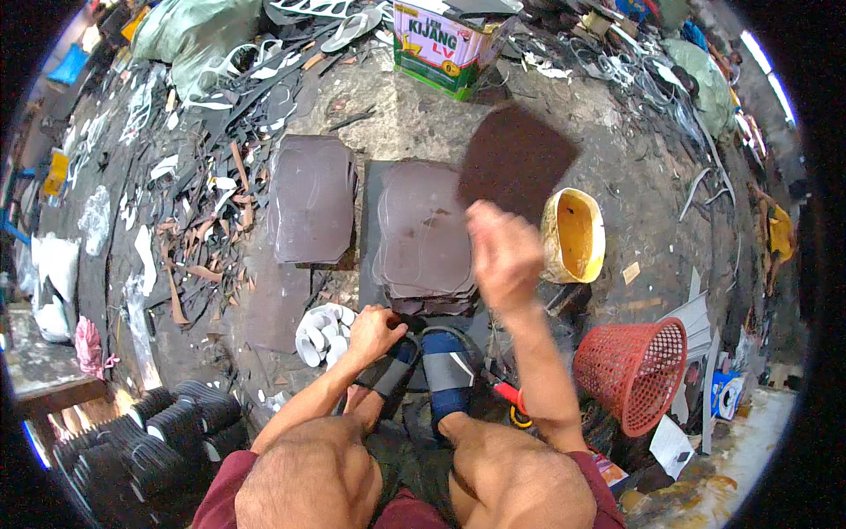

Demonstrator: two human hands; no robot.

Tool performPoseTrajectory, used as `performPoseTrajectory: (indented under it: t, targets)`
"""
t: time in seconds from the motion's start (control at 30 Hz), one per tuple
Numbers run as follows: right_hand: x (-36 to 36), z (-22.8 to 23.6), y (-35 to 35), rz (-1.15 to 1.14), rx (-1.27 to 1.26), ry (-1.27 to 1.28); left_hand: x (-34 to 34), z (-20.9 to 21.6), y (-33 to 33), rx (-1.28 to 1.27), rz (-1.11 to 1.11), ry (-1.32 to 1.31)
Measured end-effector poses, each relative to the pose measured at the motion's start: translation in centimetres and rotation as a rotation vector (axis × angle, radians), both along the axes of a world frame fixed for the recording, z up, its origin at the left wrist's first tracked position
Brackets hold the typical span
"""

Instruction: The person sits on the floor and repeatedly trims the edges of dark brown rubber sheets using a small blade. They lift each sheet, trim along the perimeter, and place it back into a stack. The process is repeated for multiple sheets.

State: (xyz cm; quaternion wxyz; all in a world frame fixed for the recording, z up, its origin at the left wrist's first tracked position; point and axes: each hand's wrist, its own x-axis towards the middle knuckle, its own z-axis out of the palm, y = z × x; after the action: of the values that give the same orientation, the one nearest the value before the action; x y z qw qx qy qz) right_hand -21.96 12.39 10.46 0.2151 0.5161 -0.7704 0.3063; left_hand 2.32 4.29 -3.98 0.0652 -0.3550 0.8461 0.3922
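My right hand, smeared by motion, is closed at the lower left corner of a dark brown sheet. The sheet is lifted and blurred, its far end toward the upper right. Just left of it lies a stack of brown sheets with curved outlines on top. A second brown stack sits further left. My left hand is down by my left foot with its fingers curled; whatever they may hold is hidden. Beside that hand is a pile of small white oval pieces.
An oval tub of yellow glue stands right of the stacks, with a red plastic basket nearer me. A square tin is at the back. Scraps litter the left floor; black soles are piled near left.
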Motion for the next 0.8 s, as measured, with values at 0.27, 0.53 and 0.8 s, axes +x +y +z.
performPoseTrajectory:
  t: [0.27, 0.53, 0.8]
  targets:
    - [9.9, -7.2, 4.0, 0.311, 0.33, -0.47, 1.7, -4.0, -2.9, 0.172, -0.205, -0.072]
    - [6.8, -6.4, 5.1, 0.11, 0.078, -0.614, 2.1, -2.5, -5.7, 0.694, 0.077, 0.003]
    - [10.8, -8.5, 3.5, 0.147, 0.312, -0.986, 3.2, 3.9, -5.0, 0.665, 0.417, 0.621]
